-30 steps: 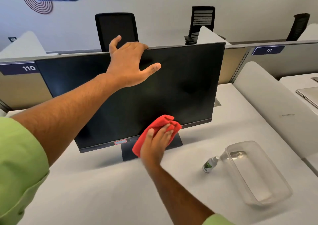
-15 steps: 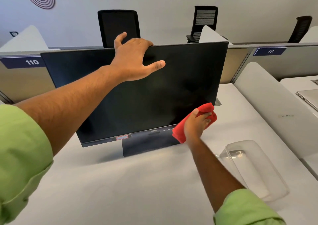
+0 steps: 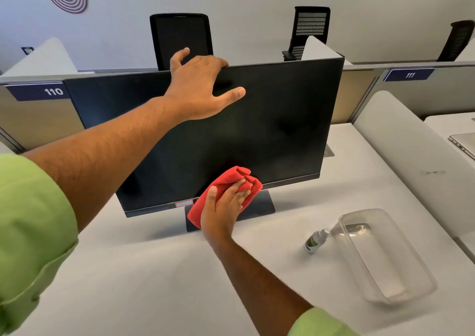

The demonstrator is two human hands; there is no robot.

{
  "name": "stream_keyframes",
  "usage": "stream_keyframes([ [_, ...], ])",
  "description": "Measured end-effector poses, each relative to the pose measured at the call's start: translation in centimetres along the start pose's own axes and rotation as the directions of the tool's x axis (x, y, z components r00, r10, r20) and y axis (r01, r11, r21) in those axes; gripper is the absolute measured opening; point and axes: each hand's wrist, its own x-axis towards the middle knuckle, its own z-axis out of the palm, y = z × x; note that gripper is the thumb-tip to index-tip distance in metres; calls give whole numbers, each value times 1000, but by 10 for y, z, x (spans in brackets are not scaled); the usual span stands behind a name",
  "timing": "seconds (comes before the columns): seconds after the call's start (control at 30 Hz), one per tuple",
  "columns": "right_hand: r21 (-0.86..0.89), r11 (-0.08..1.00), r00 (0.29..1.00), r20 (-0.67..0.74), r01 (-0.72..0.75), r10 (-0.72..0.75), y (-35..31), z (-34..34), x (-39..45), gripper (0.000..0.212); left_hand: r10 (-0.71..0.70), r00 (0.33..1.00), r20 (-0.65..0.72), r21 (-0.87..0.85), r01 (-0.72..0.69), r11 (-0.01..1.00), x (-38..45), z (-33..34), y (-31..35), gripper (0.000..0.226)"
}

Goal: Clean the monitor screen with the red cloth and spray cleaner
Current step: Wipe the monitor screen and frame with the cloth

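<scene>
Cloth travel is the change to note in the head view, the only one on offer. Half a second ago the red cloth was out near the screen's lower right corner; a second ago it sat low and centre. Now it is back low and centre, pressed against the bottom edge of the monitor screen, just above the stand. That back-and-forth reads as a sideways wiping stroke along the lowest strip of the glass.

The right hand lies flat over the cloth with fingers spread, so its grip is a pressing hold on the bunched fabric, not a pinch. The left hand has stayed hooked over the monitor's top edge, fingers curled behind and thumb lying across the front, bracing the panel against the push of the wipe.

The spray cleaner lies on its side on the worktop, touching or nearly touching the near corner of a clear plastic tray, well apart from either hand.

As a judgement, spraying looks finished and the wiping is well along, since the cloth works the bottom edge. The thumb on the glass may leave a mark that wants a final pass.
</scene>
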Motion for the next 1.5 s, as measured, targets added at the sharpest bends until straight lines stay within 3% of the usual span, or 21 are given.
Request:
stream_keyframes([
  [0.07, -52, 998, 998, -38, 40, -42, 4, -11, 9, 73, 6, 1000, 3, -1, -6, 1000, 1, -1, 0, 82],
  [0.13, -82, 994, 978, -188, 77, -91, 6, -37, 31, 75, 8, 1000, 5, -7, -8, 1000, 0, -2, -1, 82],
  [0.23, -199, 963, 898, -365, 183, -246, 9, -94, 85, 77, 10, 1000, 5, -8, -10, 1000, 0, -2, -2, 84],
  [0.43, -473, 793, 669, -449, 385, -592, -25, -211, 201, 68, 21, 1000, 3, -12, -21, 1000, 2, 0, -1, 80],
  [0.6, -490, 747, 574, -483, 448, -661, -91, -204, 207, 63, 18, 1000, -22, -25, -19, 999, 3, 3, -5, 71],
  [0.77, -607, 505, 437, -272, 613, -857, -86, -133, 173, 59, 23, 999, -28, -37, -24, 999, 5, 6, -4, 68],
  [0.93, -604, 188, 286, 69, 775, -956, -12, -92, 143, 61, 44, 999, -3, -34, -44, 998, 4, 1, -3, 80],
  [1.0, -541, -68, 161, 365, 838, -917, 24, -96, 141, 61, 48, 999, -2, -30, -48, 998, 3, 0, -3, 79],
  [1.07, -406, -329, 4, 634, 852, -773, 40, -115, 152, 61, 48, 999, 1, -36, -48, 998, 4, 0, -1, 76],
  [1.13, -318, -483, -92, 754, 816, -651, 33, -142, 172, 66, 42, 999, 7, -44, -41, 998, 3, 0, 0, 75],
  [1.17, -324, -512, -105, 758, 796, -644, 24, -156, 183, 67, 40, 999, 9, -46, -39, 998, 2, -1, -1, 75],
  [1.2, -369, -499, -94, 724, 784, -683, 13, -172, 194, 65, 40, 999, 10, -46, -39, 998, 1, -1, -2, 75],
  [1.27, -524, -354, -7, 553, 775, -833, -12, -205, 216, 60, 40, 999, 12, -45, -40, 998, 1, -2, -5, 76],
  [1.4, -735, 60, 217, 121, 676, -969, -51, -253, 242, 63, 34, 999, 27, -56, -32, 998, 4, -2, -2, 75],
  [1.5, -669, 486, 430, -266, 562, -863, -67, -226, 227, 61, 35, 999, 30, -57, -34, 998, 6, 1, -1, 74],
])
